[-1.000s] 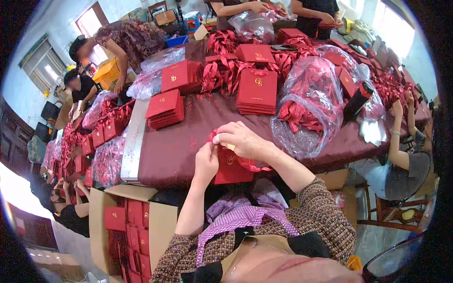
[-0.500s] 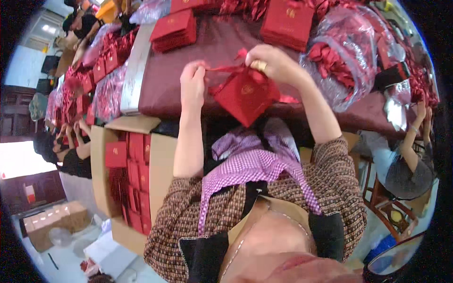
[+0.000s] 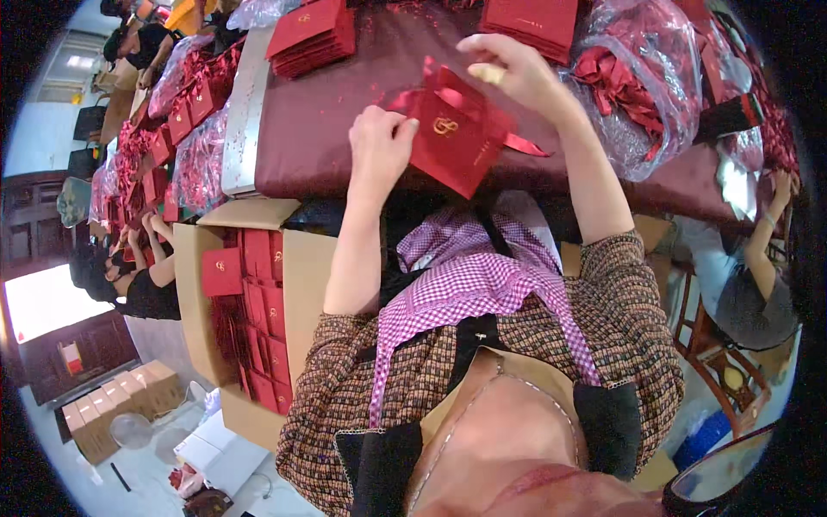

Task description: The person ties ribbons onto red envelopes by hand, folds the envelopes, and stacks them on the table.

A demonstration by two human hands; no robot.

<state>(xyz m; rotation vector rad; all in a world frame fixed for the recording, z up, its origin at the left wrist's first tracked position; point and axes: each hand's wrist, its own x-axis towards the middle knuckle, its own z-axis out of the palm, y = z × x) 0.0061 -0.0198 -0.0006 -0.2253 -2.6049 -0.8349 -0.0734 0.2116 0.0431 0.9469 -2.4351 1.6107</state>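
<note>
Presently a red gift bag (image 3: 454, 142) is pinched between both hands, left hand (image 3: 379, 146) closed on its near corner, right hand (image 3: 508, 73) gripping the top, tilted diagonally

We hold both bare forearms stretched forward, our left hand (image 3: 379, 146) curled in a loose fist with fingers pinched, our right hand (image 3: 510, 71) raised farther out, fingers bent and pinching.
</note>
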